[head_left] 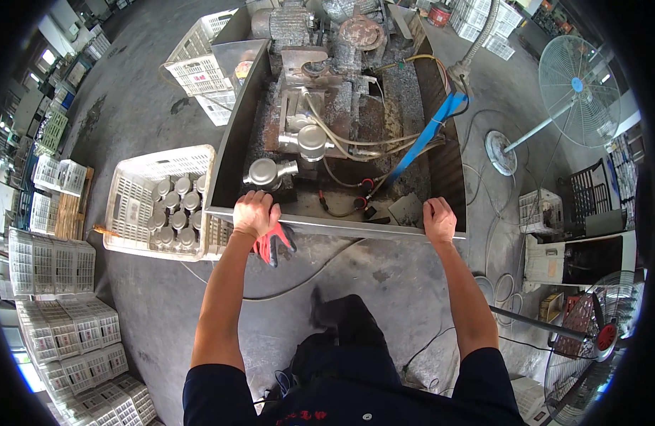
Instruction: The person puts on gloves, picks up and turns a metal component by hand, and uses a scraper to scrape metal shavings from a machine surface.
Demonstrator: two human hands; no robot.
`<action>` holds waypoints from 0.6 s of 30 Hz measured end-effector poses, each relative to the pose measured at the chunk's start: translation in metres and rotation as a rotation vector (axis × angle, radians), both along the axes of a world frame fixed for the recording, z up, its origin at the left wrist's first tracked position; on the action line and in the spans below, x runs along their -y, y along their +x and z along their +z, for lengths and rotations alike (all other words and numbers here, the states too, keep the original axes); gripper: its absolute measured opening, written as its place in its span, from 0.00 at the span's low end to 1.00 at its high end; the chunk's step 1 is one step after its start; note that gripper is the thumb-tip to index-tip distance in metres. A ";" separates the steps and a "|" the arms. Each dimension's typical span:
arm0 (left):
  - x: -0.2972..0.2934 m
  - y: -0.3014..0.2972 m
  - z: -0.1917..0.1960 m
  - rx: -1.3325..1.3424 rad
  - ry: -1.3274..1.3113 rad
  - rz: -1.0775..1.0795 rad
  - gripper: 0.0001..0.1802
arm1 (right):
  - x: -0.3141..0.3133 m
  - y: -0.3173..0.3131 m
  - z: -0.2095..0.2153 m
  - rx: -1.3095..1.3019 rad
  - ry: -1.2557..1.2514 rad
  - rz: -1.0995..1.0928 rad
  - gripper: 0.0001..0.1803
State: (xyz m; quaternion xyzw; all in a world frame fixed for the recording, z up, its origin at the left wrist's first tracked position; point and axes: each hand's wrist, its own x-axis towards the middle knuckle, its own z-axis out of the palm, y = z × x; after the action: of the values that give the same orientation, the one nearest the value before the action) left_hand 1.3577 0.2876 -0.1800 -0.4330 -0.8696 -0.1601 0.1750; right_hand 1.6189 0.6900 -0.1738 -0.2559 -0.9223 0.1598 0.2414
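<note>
Gripping near rim of metal machine tray (342,226): left hand (255,213) closed over rim, pinning red-black glove (274,243) that hangs below; right hand (439,220) fisted on rim at right, likely bracing. Round metal casting (265,172) just beyond left hand. White crate (128,206) of similar castings left, within reach.

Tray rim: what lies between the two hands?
In the head view, the stretch of tray rim between the left hand and right hand is bare; a red glove hangs under the left hand.
</note>
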 end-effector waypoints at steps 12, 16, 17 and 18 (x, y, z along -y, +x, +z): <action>-0.006 0.025 0.018 0.026 0.108 -0.120 0.12 | 0.001 0.004 0.014 -0.179 -0.244 0.090 0.04; -0.046 0.074 0.042 0.121 0.133 -0.370 0.13 | -0.003 0.006 0.010 -0.167 -0.193 0.159 0.09; -0.059 0.091 0.055 0.187 0.176 -0.350 0.14 | 0.006 0.002 0.016 -0.210 -0.173 0.244 0.13; -0.069 0.103 0.063 0.200 0.169 -0.332 0.14 | 0.017 -0.002 0.027 -0.252 -0.154 0.338 0.16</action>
State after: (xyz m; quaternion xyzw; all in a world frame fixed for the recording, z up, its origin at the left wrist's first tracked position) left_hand 1.4612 0.3567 -0.1172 -0.5363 -0.7828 -0.3012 0.0947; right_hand 1.6164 0.6726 -0.1472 -0.0935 -0.8998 0.2985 0.3042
